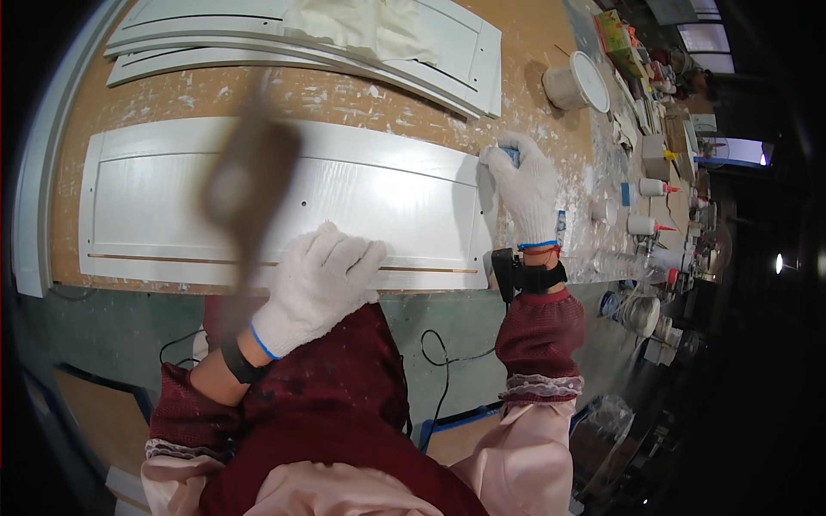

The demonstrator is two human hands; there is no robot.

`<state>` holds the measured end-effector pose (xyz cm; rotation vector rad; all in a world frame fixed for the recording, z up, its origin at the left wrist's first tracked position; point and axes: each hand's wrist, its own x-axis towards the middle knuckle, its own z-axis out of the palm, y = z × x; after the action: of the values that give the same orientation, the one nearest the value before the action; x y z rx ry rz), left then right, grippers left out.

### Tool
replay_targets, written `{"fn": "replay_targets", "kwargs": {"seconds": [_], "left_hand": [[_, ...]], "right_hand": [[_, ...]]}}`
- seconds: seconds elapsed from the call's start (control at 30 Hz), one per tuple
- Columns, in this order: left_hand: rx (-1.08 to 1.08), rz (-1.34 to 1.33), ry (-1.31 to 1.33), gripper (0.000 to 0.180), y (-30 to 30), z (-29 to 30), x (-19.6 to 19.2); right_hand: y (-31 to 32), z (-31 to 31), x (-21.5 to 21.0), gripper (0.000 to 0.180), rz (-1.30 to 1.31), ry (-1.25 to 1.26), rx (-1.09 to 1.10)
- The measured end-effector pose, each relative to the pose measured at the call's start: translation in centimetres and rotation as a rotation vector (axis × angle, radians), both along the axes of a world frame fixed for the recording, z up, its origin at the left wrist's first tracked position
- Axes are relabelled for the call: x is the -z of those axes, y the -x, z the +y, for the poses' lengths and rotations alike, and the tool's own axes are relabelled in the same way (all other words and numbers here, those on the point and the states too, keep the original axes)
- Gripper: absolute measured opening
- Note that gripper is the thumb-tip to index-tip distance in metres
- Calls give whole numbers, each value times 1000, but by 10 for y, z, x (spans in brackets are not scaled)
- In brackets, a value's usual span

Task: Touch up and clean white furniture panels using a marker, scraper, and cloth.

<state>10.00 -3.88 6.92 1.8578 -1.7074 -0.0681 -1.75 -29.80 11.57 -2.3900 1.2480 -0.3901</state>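
Note:
A white panel (396, 202) with a recessed field and small holes lies flat on the worktable in front of me. My left hand (318, 279), in a white knit glove, rests on the panel's near edge with its fingers stretched out and a little bent. At the panel's right end, my right hand (527, 185), gloved too, has its fingers closed round a small blue thing (509, 155). Only a bit of that thing shows, so its kind cannot be told. A blurred brown shape (249, 181) hangs close before the camera and hides part of the panel.
More white panels (215, 53) are stacked at the back, with a cream cloth (361, 30) on top. A white tub (576, 83) stands at the back right. Glue bottles with red tips (647, 225) and other clutter line the right side. A black cable (443, 365) hangs below the table edge.

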Motion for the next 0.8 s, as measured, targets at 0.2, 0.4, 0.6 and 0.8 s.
{"fn": "replay_targets", "kwargs": {"seconds": [0.2, 0.4, 0.6, 0.8], "left_hand": [[2, -13, 8, 59, 0, 0, 1], [6, 26, -114, 67, 3, 3, 4], [17, 15, 19, 59, -1, -1, 1], [35, 13, 5, 60, -1, -1, -1]], "right_hand": [[0, -5, -3, 40, 15, -86, 26], [2, -6, 0, 38, 6, -83, -8], [4, -13, 4, 40, 24, -64, -63], [10, -1, -9, 35, -183, -75, 158]]}}
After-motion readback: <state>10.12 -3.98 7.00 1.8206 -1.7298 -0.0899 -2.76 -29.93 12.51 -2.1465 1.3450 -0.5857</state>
